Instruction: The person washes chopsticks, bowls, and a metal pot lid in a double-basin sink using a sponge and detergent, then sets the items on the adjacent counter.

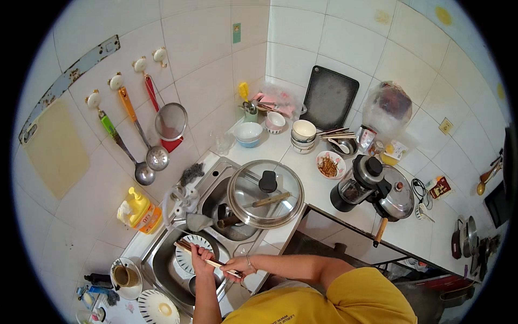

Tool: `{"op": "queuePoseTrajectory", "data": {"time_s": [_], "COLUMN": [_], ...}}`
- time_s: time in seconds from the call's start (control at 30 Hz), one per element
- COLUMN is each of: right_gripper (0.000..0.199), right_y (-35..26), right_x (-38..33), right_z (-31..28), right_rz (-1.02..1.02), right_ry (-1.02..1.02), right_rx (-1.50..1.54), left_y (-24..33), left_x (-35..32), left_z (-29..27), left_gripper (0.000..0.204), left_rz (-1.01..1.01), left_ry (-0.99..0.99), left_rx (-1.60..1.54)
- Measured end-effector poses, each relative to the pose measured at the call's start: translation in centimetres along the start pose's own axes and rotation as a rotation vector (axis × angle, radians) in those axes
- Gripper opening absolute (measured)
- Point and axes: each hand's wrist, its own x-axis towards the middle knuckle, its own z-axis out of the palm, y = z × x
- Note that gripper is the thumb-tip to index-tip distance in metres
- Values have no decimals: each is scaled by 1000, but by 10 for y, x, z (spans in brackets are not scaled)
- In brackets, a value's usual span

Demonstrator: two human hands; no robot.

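A bundle of chopsticks (pixel 183 246), light and dark brown, lies slantwise over the near sink basin (pixel 157 264). My left hand (pixel 202 260) is closed around its middle, and my right hand (pixel 237 265) grips the lower right end. Beneath the chopsticks, a white plate (pixel 186 261) with a dark striped rim sits in the basin. Part of a dark rounded dish shows there too, mostly hidden by my left forearm. The other basin holds a dark pan with a wooden handle (pixel 229 221). A large glass lid (pixel 248 197) rests over that basin.
A yellow pump bottle (pixel 144 213) stands left of the faucet (pixel 183 201). Striped plates (pixel 144 302) lie at lower left. Along the back counter are stacked bowls (pixel 303 132), a dish of brown food (pixel 330 164), a black-based blender-like appliance (pixel 353 186) and a lidded pot (pixel 398 194). Ladles (pixel 144 174) hang on the wall.
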Motion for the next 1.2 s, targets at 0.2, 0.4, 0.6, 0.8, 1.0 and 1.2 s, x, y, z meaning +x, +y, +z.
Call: {"op": "queuePoseTrajectory", "data": {"time_s": [0.2, 0.4, 0.6, 0.8, 1.0, 1.2], "right_gripper": [37, 38, 38, 39, 29, 37], "right_y": [16, 34, 42, -47, -117, -141], "right_x": [24, -3, -69, -175, -268, -326], "right_z": [11, -12, -67, -222, -416, -507], "right_rz": [-116, -78, -359, -861, -1026, -712], "right_ry": [266, 396, 643, 1463, 1677, 1781], "right_rx": [-155, -304, -68, 361, 1033, 1177], "left_y": [5, 17, 82, 83, 71, 70], "left_x": [9, 29, 74, 96, 123, 132], "left_z": [-18, -48, -79, -32, -17, -25], "left_gripper": [31, 36, 59, 50, 59, 51], "left_rz": [-45, -115, 14, 320, 345, 245], "left_ry": [115, 260, 262, 299, 325, 424], "left_rx": [163, 270, 628, 706, 758, 486]}}
